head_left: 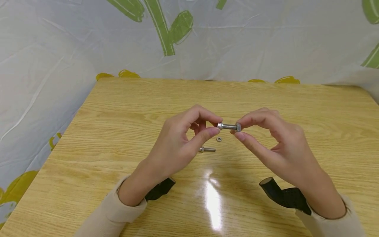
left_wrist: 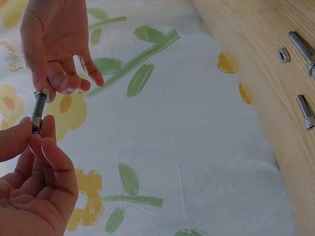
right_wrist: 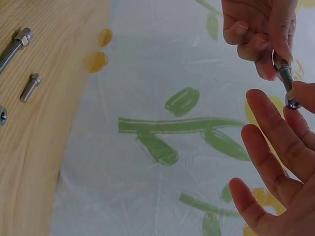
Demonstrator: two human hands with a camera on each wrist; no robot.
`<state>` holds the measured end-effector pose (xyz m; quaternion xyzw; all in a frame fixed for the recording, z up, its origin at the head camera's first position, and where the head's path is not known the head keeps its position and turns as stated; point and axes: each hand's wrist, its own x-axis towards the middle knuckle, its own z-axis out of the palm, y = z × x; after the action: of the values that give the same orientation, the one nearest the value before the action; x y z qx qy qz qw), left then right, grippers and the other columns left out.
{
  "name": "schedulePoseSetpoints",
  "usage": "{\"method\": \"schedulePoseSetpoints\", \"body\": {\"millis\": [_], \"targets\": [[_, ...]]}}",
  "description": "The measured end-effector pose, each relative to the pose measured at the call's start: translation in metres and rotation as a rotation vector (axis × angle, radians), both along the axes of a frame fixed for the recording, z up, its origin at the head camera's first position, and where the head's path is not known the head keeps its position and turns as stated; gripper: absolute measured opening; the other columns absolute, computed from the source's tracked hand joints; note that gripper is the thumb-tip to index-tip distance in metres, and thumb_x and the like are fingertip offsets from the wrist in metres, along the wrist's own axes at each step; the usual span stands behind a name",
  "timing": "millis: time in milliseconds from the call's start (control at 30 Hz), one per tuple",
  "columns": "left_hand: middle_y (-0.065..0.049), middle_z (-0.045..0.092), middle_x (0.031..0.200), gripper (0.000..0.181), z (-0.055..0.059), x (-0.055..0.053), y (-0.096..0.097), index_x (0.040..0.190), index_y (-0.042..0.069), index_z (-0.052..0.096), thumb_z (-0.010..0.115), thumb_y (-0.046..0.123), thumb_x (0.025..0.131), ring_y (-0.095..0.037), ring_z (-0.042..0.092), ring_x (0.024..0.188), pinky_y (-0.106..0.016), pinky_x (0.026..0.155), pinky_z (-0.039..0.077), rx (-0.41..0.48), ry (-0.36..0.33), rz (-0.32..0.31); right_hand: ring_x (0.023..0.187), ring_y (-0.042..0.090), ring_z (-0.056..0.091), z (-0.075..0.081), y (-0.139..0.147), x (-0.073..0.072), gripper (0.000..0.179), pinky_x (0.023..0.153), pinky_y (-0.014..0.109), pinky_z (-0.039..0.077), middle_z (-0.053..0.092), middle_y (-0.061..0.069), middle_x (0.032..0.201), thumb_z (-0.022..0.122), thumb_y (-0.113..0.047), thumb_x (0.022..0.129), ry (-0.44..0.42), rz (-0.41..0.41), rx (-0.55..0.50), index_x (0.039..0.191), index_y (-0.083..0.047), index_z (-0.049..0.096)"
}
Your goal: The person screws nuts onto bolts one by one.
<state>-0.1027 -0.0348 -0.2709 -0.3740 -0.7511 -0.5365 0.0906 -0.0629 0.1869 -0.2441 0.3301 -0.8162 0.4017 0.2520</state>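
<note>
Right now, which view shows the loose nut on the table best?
Left wrist: the loose nut appears whole and in clear view. Head shows it whole but tiny; right wrist cuts it off at the left edge.

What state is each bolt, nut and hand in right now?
Held bolt: raised off the table
Held nut: at the held bolt's tip; threading unclear
Left hand: pinching the held bolt's head
Right hand: pinching the held nut
Longer table bolt: lying down, second nut near its head
Shorter table bolt: lying down, no nut visible
Loose nut: on the table, off any bolt
</note>
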Motion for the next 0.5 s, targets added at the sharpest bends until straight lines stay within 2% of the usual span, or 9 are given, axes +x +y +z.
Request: {"method": "schedulePoseSetpoints", "body": {"millis": [33, 67, 133, 167, 300, 367, 400, 500], "targets": [[0.021, 0.062, 0.092, 0.023, 0.0, 0.0, -0.001, 0.113, 0.042, 0.056, 0.059, 0.037, 0.09, -0.003, 0.056, 0.067, -0.024, 0.054, 0.045, 0.006, 0.007, -0.003, 0.095, 0.012, 0.059, 0.001, 0.0, 0.0, 0.023, 0.085, 0.016, 0.044, 0.065, 0.002, 0.095, 0.072, -0.007, 0.079, -0.005, 0.003, -0.004, 0.101, -0.003, 0.065], [0.023, 0.062, 0.091, 0.021, 0.007, 0.003, -0.001, 0.111, 0.043, 0.056, 0.058, 0.037, 0.091, -0.002, 0.056, 0.067, -0.024, 0.055, 0.045, 0.012, 0.013, -0.005, 0.095, 0.012, 0.059, 0.001, -0.001, 0.0, 0.023, 0.086, 0.016, 0.044, 0.065, 0.002, 0.095, 0.072, -0.006, 0.079, -0.008, 0.006, -0.008, 0.1, -0.003, 0.064], [0.024, 0.061, 0.089, 0.018, 0.021, 0.011, -0.002, 0.107, 0.044, 0.057, 0.059, 0.036, 0.091, -0.001, 0.054, 0.068, -0.023, 0.056, 0.045, 0.023, 0.03, 0.004, 0.094, 0.013, 0.058, 0.001, -0.001, 0.0, 0.023, 0.086, 0.017, 0.044, 0.065, 0.003, 0.094, 0.072, -0.004, 0.079, -0.016, 0.019, -0.019, 0.1, -0.002, 0.064], [0.024, 0.061, 0.089, 0.018, 0.022, 0.012, -0.002, 0.106, 0.043, 0.058, 0.06, 0.035, 0.09, -0.001, 0.054, 0.069, -0.022, 0.058, 0.045, 0.03, 0.046, 0.014, 0.094, 0.013, 0.058, 0.001, -0.001, 0.001, 0.023, 0.086, 0.017, 0.044, 0.065, 0.003, 0.094, 0.072, -0.004, 0.079, -0.023, 0.023, -0.022, 0.1, -0.002, 0.064], [0.019, 0.065, 0.089, 0.013, 0.035, 0.019, -0.001, 0.099, 0.023, 0.066, 0.066, 0.026, 0.087, -0.001, 0.054, 0.074, -0.021, 0.062, 0.046, 0.021, 0.087, 0.052, 0.094, 0.011, 0.057, 0.001, 0.0, 0.001, 0.02, 0.086, 0.018, 0.044, 0.064, 0.001, 0.093, 0.07, -0.004, 0.08, -0.04, 0.036, -0.021, 0.099, -0.003, 0.064], [0.017, 0.067, 0.09, 0.013, 0.035, 0.018, -0.001, 0.096, 0.016, 0.067, 0.069, 0.022, 0.085, -0.002, 0.054, 0.075, -0.021, 0.064, 0.046, 0.017, 0.097, 0.061, 0.093, 0.01, 0.058, 0.001, 0.0, 0.002, 0.02, 0.086, 0.018, 0.045, 0.064, 0.0, 0.092, 0.07, -0.004, 0.08, -0.054, 0.039, -0.019, 0.099, -0.003, 0.063], [0.017, 0.067, 0.089, 0.012, 0.039, 0.02, -0.002, 0.095, 0.015, 0.068, 0.069, 0.021, 0.085, -0.002, 0.054, 0.074, -0.022, 0.064, 0.046, 0.017, 0.099, 0.058, 0.091, 0.01, 0.058, 0.001, 0.0, 0.002, 0.019, 0.086, 0.018, 0.045, 0.064, 0.0, 0.092, 0.069, -0.003, 0.081, -0.066, 0.044, -0.018, 0.099, -0.004, 0.063], [0.021, 0.065, 0.092, 0.015, 0.025, 0.013, -0.001, 0.1, 0.028, 0.067, 0.068, 0.024, 0.085, -0.001, 0.054, 0.077, -0.021, 0.066, 0.047, 0.044, 0.142, 0.043, 0.086, 0.01, 0.059, 0.0, -0.001, 0.002, 0.016, 0.083, 0.018, 0.045, 0.065, -0.002, 0.09, 0.064, 0.0, 0.084, -0.104, 0.076, -0.016, 0.098, -0.006, 0.063]]}}
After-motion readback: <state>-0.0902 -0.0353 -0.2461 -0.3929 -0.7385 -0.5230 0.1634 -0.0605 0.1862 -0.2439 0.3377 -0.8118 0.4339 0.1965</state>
